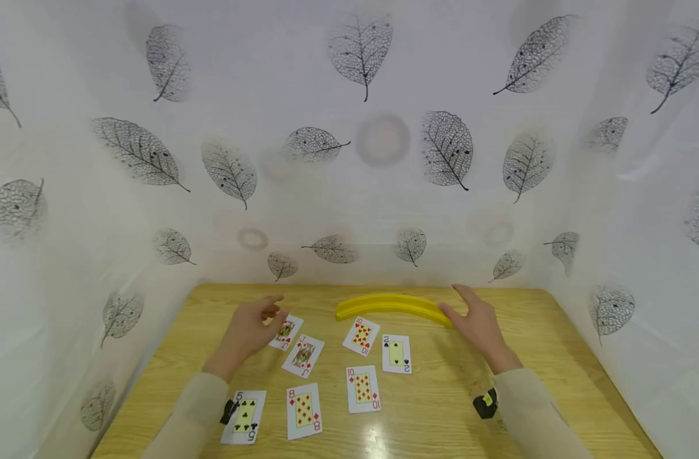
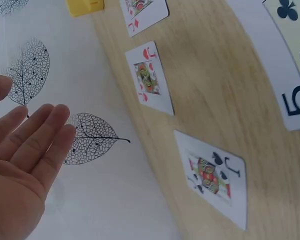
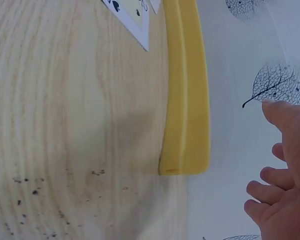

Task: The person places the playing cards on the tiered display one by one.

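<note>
My left hand (image 1: pixel 249 335) hovers over the left side of the table, its relaxed fingers holding nothing. It partly covers a jack of hearts (image 1: pixel 286 333) in the head view; a jack of diamonds (image 1: pixel 303 356) lies beside that. The left wrist view also shows a jack of spades (image 2: pixel 212 175), which the hand and forearm hide from the head camera. At the back stands a curved yellow card holder (image 1: pixel 384 302) with no cards in it. Close to its right end is my right hand (image 1: pixel 480 324), fingers spread and empty; the right wrist view shows a gap between hand and holder (image 3: pixel 187 100).
Face up on the wooden table (image 1: pixel 430 421) lie a ten of hearts (image 1: pixel 361 335), two of spades (image 1: pixel 397 354), ten of diamonds (image 1: pixel 363 389), eight of diamonds (image 1: pixel 303 411) and five of clubs (image 1: pixel 244 417). A leaf-patterned white curtain (image 1: pixel 384 210) surrounds the back and sides.
</note>
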### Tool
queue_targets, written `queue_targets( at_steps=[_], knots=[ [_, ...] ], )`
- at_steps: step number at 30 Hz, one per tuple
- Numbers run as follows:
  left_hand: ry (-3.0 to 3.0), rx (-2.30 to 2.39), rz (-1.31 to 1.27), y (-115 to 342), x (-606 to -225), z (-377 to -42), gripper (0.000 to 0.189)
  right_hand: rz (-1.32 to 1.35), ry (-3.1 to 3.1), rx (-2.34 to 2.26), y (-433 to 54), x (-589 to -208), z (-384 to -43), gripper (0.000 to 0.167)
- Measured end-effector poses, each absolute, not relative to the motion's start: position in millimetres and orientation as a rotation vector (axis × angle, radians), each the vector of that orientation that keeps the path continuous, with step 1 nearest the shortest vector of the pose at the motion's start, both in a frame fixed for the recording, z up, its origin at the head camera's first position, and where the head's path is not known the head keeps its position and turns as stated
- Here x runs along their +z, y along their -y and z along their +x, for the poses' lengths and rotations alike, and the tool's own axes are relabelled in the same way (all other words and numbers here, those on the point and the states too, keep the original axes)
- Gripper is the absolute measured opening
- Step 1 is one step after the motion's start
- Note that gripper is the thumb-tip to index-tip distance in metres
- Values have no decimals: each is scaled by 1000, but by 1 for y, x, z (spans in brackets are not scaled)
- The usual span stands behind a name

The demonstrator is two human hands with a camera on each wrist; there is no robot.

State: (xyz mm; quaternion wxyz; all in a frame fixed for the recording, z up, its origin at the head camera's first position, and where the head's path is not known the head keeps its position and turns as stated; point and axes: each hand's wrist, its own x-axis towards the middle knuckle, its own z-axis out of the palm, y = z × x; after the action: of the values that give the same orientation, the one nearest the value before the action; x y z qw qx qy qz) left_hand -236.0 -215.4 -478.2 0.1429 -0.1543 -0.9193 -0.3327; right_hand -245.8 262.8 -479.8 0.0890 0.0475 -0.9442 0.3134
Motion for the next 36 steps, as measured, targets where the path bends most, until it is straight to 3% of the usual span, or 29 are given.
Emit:
queue_targets(
  at_steps=[6,11,23,36],
  knots=[
    [2707,-1096,-353,214,-484,-234,25,88,2802,1039,-269,-491,-243,66],
    [2727,-1231,-323,211,-490,-233,23,34,2798,1109,-274,-505,-242,62],
    [2890,-1446,-329,209,-506,-229,37,-108,2809,1197,-279,-531,-243,62],
    [2955,-1025,-427,200,-517,-226,52,-82,2843,1145,-283,-548,-245,65]
  ],
)
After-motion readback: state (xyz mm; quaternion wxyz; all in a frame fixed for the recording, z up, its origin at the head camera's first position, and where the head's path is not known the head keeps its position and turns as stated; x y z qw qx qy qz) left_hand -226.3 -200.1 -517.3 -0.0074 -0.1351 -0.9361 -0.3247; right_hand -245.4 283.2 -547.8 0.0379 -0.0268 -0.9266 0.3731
